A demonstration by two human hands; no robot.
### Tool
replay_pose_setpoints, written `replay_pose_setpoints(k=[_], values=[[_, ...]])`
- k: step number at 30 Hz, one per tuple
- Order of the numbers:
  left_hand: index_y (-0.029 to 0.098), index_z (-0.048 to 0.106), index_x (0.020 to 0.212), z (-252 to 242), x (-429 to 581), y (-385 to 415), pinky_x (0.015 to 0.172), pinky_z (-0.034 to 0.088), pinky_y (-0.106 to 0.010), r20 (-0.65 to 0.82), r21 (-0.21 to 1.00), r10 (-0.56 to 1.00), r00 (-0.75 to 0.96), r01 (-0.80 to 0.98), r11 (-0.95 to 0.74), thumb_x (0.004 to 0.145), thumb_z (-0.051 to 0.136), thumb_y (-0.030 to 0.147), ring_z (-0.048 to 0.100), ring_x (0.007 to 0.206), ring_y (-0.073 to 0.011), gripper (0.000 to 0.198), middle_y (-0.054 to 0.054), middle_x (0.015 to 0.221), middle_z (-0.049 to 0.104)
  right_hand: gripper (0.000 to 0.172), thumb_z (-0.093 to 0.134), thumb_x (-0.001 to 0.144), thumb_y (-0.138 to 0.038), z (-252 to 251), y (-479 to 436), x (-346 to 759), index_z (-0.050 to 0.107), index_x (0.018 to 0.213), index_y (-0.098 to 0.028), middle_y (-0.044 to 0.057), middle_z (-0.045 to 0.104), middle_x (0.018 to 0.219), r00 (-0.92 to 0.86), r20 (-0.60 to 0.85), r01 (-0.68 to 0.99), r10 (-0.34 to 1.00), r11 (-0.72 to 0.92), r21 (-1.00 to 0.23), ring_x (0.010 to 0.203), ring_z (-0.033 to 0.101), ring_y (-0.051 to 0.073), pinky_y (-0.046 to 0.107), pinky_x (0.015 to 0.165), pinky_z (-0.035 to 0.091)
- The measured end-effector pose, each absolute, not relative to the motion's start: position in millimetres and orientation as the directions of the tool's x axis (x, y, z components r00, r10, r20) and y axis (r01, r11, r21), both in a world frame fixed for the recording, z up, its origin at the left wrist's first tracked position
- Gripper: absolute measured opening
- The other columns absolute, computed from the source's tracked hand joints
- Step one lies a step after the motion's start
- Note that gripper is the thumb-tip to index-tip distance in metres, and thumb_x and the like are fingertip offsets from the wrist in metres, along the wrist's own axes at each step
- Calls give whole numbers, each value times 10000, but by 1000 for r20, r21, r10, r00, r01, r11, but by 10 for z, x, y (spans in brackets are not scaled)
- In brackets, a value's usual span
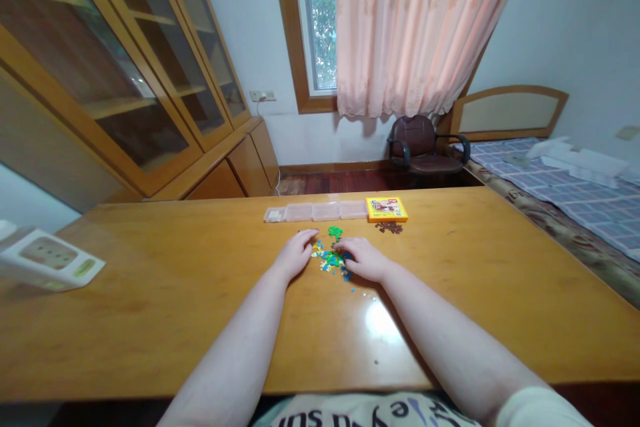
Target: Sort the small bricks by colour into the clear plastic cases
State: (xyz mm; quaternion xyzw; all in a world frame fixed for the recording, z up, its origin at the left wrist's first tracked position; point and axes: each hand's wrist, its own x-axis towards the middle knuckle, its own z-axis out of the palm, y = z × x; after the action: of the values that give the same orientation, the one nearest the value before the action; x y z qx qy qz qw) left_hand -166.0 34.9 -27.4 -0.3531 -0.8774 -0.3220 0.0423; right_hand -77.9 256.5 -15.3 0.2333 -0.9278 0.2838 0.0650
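A mixed pile of small blue, green, yellow and white plastic pieces (330,260), like tiny building bricks, lies between my hands on the table. At its left edge my left hand (295,255) rests with the fingers stretched forward and slightly bent; nothing shows in it. My right hand (367,260) reaches over the right side of the pile, thumb and fingers apart, fingertips among the pieces. Just beyond the fingertips is a small heap of green pieces (335,231). Brown pieces (389,228) form a separate heap farther right.
Behind the pieces stand a clear compartment tray (325,211) and a yellow printed box (387,209). A white container (50,257) is on the table's left side. A few stray pieces lie near my right wrist. Beyond the table (165,320) are a brown armchair (423,143) and a bed.
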Motion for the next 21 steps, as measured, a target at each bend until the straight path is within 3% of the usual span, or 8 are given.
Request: replay_pose_setpoints(k=[4, 9, 13, 17, 21], values=[[157, 597, 1187, -220, -1610, 408, 1070, 371, -386, 262, 518, 672, -692, 689, 507, 765, 407, 61, 523, 1176, -180, 473, -75, 1243, 598, 285, 495, 803, -167, -134, 2570, -757, 652, 1039, -190, 68, 679, 1028, -892, 226, -451, -391, 795, -406, 969, 582, 201, 336, 899, 360], [245, 643, 1122, -183, -1562, 436, 1103, 285, -470, 245, 402, 741, -625, 761, 509, 784, 439, 82, 493, 1209, -197, 427, -27, 1246, 602, 249, 447, 834, -172, -117, 2678, -768, 694, 857, -172, 60, 684, 801, -932, 263, -339, -250, 856, -390, 796, 580, 180, 303, 792, 383], [248, 668, 1074, -158, -1530, 474, 1065, 341, -431, 203, 360, 804, -560, 806, 470, 770, 442, 55, 543, 1137, -186, 426, -19, 1182, 643, 259, 449, 800, -144, -144, 2723, -796, 687, 897, -175, 62, 685, 876, -922, 320, -355, -216, 801, -483, 838, 580, 185, 318, 826, 404], [226, 686, 1036, -127, -1528, 503, 953, 439, -338, 222, 369, 790, -572, 799, 475, 748, 447, 35, 595, 1007, -174, 420, -21, 1068, 692, 375, 457, 724, -90, -154, 2678, -798, 650, 1031, -183, 60, 668, 1037, -884, 322, -467, -339, 674, -572, 953, 581, 189, 325, 891, 412], [241, 689, 1025, -114, -1552, 489, 976, 408, -376, 260, 351, 752, -606, 785, 511, 767, 462, 55, 591, 983, -184, 391, -19, 1028, 698, 431, 475, 685, -93, -134, 2620, -786, 628, 1078, -183, 79, 643, 1126, -890, 277, -456, -363, 701, -548, 1140, 508, 245, 401, 989, 353]])
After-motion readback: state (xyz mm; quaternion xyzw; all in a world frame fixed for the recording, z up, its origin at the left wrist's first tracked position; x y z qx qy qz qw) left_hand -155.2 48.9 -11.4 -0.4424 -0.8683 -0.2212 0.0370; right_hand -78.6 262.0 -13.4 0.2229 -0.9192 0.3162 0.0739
